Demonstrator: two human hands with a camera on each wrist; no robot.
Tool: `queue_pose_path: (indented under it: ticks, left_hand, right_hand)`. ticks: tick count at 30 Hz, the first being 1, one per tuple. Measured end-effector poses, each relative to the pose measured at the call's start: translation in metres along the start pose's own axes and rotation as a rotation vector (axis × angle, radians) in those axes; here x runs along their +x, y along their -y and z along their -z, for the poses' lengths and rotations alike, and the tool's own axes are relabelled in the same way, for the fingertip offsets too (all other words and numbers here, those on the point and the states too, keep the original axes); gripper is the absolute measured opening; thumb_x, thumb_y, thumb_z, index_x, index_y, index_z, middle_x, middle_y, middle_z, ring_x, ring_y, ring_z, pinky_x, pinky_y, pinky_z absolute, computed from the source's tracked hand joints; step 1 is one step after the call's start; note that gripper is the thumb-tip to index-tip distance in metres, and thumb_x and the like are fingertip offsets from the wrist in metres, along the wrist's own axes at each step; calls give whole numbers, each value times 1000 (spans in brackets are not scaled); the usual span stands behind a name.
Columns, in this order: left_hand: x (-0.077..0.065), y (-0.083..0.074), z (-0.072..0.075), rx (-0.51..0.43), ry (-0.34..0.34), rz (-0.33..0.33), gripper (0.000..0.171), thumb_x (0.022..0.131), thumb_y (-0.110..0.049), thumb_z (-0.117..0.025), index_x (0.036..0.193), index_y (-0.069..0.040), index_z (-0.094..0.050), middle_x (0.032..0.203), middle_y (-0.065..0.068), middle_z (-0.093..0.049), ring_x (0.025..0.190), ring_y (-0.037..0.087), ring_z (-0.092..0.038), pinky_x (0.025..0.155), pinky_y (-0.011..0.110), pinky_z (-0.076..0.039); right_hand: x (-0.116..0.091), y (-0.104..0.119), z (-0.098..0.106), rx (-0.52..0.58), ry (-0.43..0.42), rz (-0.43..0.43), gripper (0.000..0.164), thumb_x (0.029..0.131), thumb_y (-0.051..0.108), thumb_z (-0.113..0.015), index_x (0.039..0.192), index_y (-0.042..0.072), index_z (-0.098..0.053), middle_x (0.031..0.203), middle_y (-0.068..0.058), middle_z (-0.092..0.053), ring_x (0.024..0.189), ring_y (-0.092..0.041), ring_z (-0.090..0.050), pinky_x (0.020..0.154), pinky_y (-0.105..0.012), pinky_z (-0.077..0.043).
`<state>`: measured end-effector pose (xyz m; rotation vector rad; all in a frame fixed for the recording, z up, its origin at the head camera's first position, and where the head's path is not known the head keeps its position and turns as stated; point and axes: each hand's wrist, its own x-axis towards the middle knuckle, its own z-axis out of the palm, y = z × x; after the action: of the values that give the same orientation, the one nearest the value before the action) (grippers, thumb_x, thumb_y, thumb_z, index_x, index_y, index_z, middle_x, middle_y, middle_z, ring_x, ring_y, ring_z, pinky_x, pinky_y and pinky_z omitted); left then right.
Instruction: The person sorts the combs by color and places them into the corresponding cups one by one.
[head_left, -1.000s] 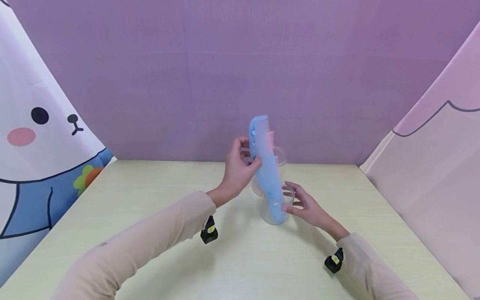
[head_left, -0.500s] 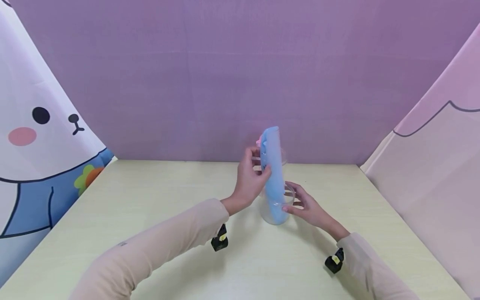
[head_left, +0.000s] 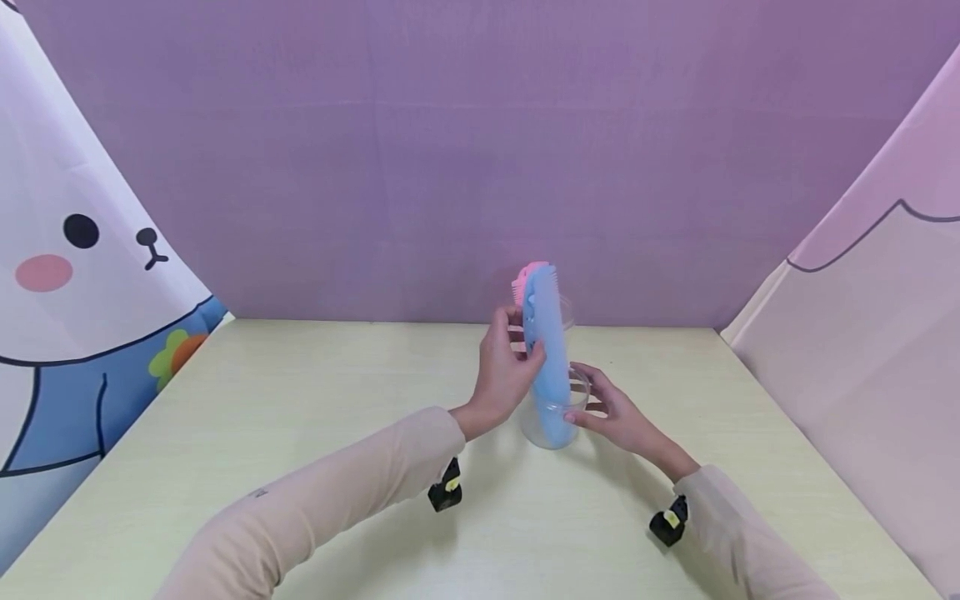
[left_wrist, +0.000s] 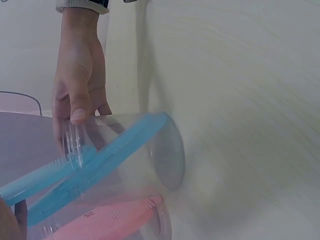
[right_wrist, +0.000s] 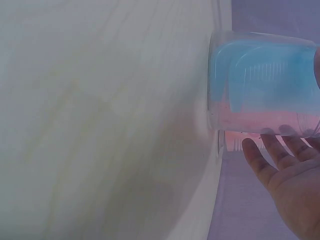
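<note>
My left hand (head_left: 504,371) pinches a light blue comb (head_left: 546,333) between thumb and fingers. The comb leans slightly, its lower end inside a clear plastic cup (head_left: 530,427). Around that cup's side, near the rim, curl the fingers of my right hand (head_left: 617,417). Two blue lengths show in the left wrist view; the second blue comb (left_wrist: 42,177) crosses the first at the cup's mouth. Behind stands another clear cup (head_left: 567,312), mostly hidden, with a pink comb (left_wrist: 107,217) in it. The pink top (head_left: 525,279) shows past the blue comb in the head view.
Both cups stand on a pale table (head_left: 360,367). A purple cloth (head_left: 337,167) hangs along its back edge. Printed cloths flank it, with a cartoon animal (head_left: 90,267) on the left. A black wrist camera (head_left: 446,492) hangs below my left sleeve.
My left hand has moved right and down, bringing the blue comb more upright and deeper into the front cup. The pink top behind now shows on its left. My right hand stays put.
</note>
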<state>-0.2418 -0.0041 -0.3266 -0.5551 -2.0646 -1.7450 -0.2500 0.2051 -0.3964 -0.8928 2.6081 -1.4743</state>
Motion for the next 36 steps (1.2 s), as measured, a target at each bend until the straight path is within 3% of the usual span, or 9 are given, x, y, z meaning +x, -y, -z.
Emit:
queue_pose_path:
  ticks: [24, 30, 36]
  left_hand:
    - [0, 7, 1, 56, 7, 65, 47, 80, -3, -65, 120, -5, -43, 108, 11, -54, 91, 20, -59, 70, 20, -54]
    - [0, 9, 3, 57, 20, 52, 48, 79, -3, -66, 122, -5, -43, 108, 11, -53, 91, 20, -59, 70, 20, -54]
    - [0, 11, 6, 114, 32, 23, 49, 80, -7, -66, 124, -7, -44, 112, 9, -50, 97, 20, -56, 73, 22, -54]
  right_hand:
    - [-1, 1, 1, -2, -3, 9, 70, 85, 11, -63, 141, 2, -23, 139, -24, -37, 123, -44, -41, 89, -56, -44]
    - [-1, 0, 1, 1, -5, 11, 69, 85, 11, -63, 141, 4, -24, 139, -24, -37, 123, -45, -41, 89, -56, -44]
    - [-1, 1, 1, 6, -3, 9, 68, 85, 11, -63, 140, 5, -24, 138, -24, -38, 122, -44, -42, 89, -57, -44]
